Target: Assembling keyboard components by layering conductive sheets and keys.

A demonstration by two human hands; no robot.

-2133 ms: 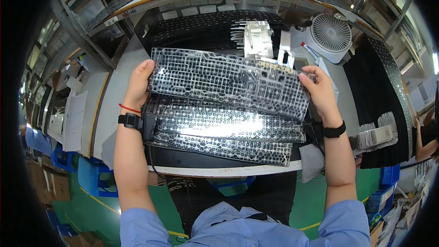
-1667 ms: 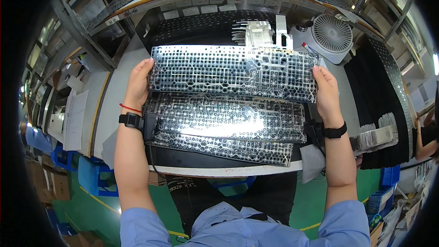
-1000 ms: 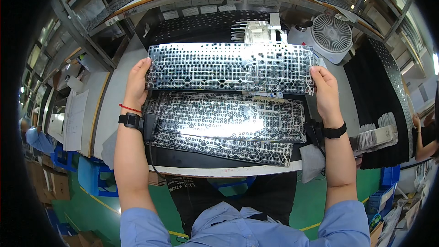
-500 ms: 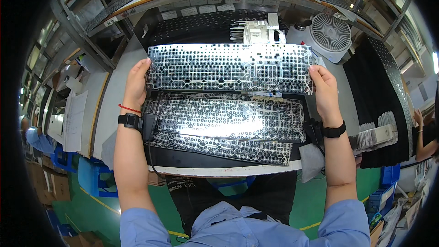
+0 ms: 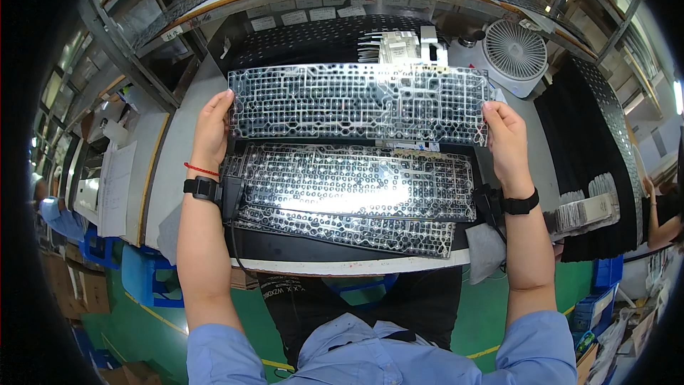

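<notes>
I hold a clear flexible keyboard circuit sheet [image 5: 356,103] with printed traces up above the bench. My left hand [image 5: 212,128] grips its left edge and my right hand [image 5: 506,135] grips its right edge. The sheet is level and stretched between them. Below it, a stack of similar shiny sheets [image 5: 353,192] lies on the black mat [image 5: 299,249], glaring under the light. Both wrists wear black straps, and a cord runs from the left one.
A white fan [image 5: 514,50] stands at the back right beside a rack of small white parts [image 5: 399,46]. Papers [image 5: 114,185] lie on the left bench. A black strip of parts [image 5: 605,150] runs along the right. Blue bins [image 5: 135,278] sit on the green floor.
The sheet was tilted with its right end lower; I have raised and levelled it, moving it slightly away from the stack. The stack has not moved.
</notes>
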